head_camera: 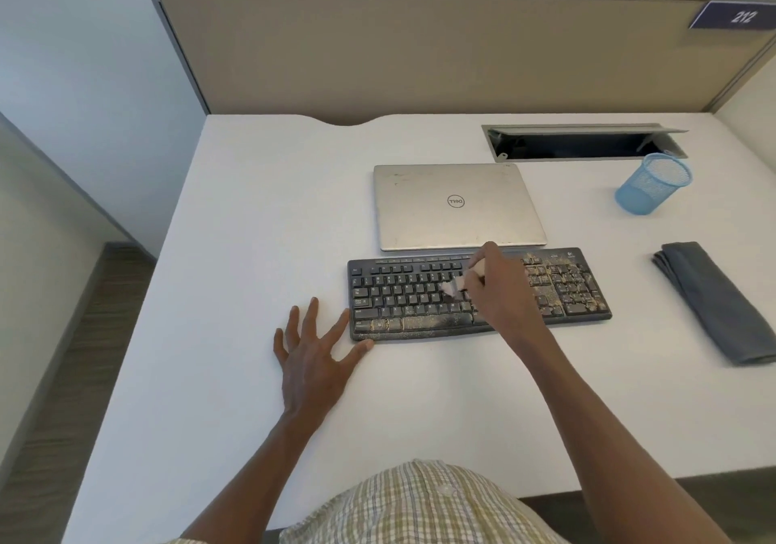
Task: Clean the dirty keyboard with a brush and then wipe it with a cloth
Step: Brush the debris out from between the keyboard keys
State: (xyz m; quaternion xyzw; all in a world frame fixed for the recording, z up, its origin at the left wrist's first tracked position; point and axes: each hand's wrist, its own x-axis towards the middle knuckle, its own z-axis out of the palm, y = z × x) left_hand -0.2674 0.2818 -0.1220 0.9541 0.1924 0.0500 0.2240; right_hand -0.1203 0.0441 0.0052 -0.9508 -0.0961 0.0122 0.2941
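A black keyboard (403, 291) lies on the white desk, with yellowish dust on its bottom row and its right end. My right hand (502, 287) is closed around a small pale brush (455, 285) whose blurred bristles touch the keys near the keyboard's middle. My left hand (313, 354) lies flat on the desk with fingers spread, thumb and forefinger against the keyboard's front left corner. A folded dark grey cloth (718, 300) rests on the desk to the right, apart from both hands.
A closed silver laptop (455, 207) lies just behind the keyboard. A blue mesh cup (651, 184) stands at the back right, by an open cable slot (579, 142). A beige partition (420, 52) walls the back of the white desk (252, 228).
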